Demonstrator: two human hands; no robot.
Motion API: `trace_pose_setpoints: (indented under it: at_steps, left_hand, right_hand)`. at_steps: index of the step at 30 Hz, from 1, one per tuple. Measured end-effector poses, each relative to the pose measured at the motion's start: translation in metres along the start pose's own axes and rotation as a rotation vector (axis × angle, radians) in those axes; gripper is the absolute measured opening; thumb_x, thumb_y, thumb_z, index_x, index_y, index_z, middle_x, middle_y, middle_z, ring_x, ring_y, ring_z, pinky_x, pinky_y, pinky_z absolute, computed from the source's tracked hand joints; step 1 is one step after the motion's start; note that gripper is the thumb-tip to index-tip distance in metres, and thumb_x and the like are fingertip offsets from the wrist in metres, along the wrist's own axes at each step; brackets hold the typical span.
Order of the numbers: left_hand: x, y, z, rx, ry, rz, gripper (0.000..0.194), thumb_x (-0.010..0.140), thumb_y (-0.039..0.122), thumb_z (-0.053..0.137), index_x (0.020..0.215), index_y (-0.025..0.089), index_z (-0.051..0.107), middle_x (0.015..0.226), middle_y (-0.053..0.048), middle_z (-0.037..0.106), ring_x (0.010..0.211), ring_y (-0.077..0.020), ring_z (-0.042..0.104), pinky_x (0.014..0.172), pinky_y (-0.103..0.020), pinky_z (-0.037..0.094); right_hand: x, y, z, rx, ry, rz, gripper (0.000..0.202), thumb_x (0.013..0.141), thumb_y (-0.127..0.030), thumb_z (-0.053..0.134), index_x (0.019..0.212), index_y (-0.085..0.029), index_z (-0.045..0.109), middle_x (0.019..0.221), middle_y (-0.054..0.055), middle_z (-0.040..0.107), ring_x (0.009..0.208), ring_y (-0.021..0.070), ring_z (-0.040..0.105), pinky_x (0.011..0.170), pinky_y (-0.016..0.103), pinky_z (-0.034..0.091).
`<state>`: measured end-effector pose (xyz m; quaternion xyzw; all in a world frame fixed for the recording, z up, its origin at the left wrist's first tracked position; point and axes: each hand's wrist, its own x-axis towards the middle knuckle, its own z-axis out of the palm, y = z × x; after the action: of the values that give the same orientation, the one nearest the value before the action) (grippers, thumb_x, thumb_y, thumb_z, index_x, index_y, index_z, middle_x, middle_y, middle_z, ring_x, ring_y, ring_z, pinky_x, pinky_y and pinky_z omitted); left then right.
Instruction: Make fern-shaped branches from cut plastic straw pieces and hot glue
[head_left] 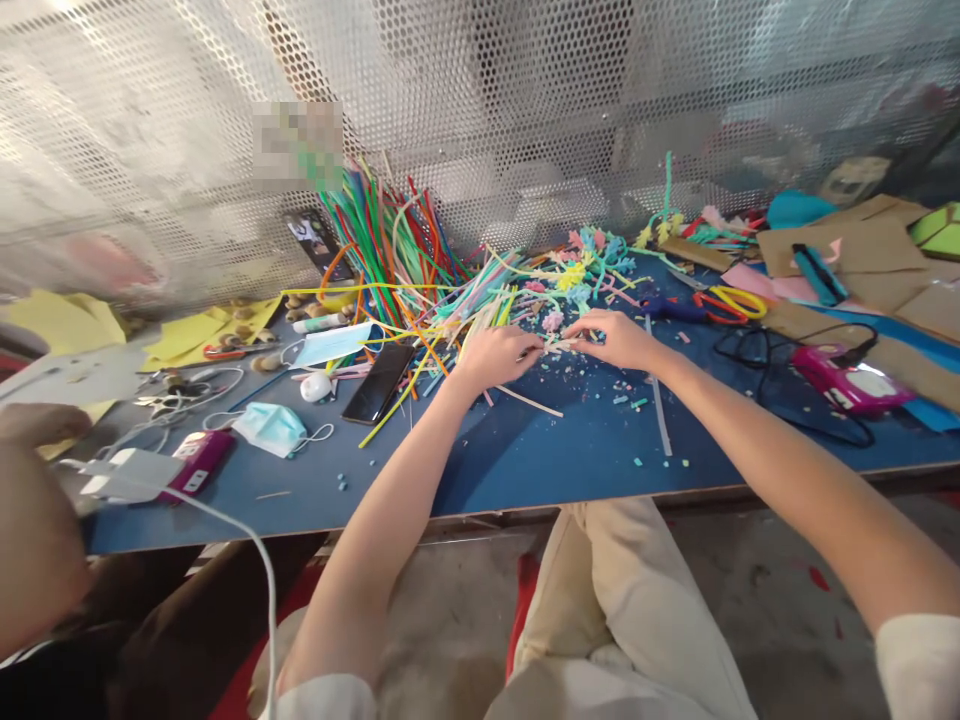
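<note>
My left hand (499, 357) and my right hand (615, 338) meet over the blue tabletop (517, 470), fingers pinched close together. Between their fingertips is a pale pipe cleaner (556, 345), partly covered by the fingers. Just behind the hands lies a heap of cut pastel pipe cleaners (495, 285). Fluffy knotted pieces (577, 272) in yellow, pink and turquoise sit to its right. One pale stem (531, 402) lies loose below my left hand. Small coloured clippings are scattered below my right hand.
A tall bundle of coloured pipe cleaners (382, 235) leans against the perforated metal wall (480, 120). Orange-and-yellow-handled scissors (735, 303) and a magenta power strip (851, 380) lie right. Left are a black phone (379, 383), a blue mask (268, 428) and another person's arm (37, 510).
</note>
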<state>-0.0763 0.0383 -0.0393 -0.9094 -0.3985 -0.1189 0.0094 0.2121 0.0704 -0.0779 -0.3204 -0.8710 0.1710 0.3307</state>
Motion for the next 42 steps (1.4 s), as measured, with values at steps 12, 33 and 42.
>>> trace_pose_setpoints:
  at_steps: [12,33,42]
  left_hand:
    - [-0.01,-0.025,-0.009,0.068,-0.057,-0.2,0.03,0.107,0.044,0.063,0.106,0.027,0.087,0.105,-0.007,0.086,0.098,-0.0256,0.078,0.087,-0.033,0.054]
    - [-0.021,-0.017,-0.033,-0.401,-0.638,-0.05,0.022,0.08,0.042,0.084,0.098,0.031,0.09,0.093,-0.001,0.086,0.075,-0.0161,0.072,0.064,-0.022,0.05]
    - [-0.012,-0.028,-0.013,-0.274,-0.238,-0.061,0.019,0.098,0.032,0.066,0.101,0.023,0.081,0.105,-0.006,0.083,0.097,-0.021,0.077,0.092,-0.03,0.058]
  right_hand:
    - [-0.008,-0.011,-0.021,0.003,-0.263,-0.05,0.043,0.096,-0.053,0.075,0.131,-0.029,0.08,0.108,0.006,0.084,0.098,0.0266,0.077,0.091,0.043,0.061]
    - [-0.023,0.038,-0.069,-0.216,0.162,0.279,0.03,0.092,-0.052,0.073,0.092,-0.025,0.084,0.09,0.006,0.084,0.079,0.0268,0.075,0.078,0.039,0.056]
    - [-0.023,0.03,-0.085,-0.522,0.484,0.714,0.044,0.109,-0.051,0.051,0.094,-0.02,0.079,0.094,0.017,0.08,0.101,0.037,0.075,0.092,0.048,0.055]
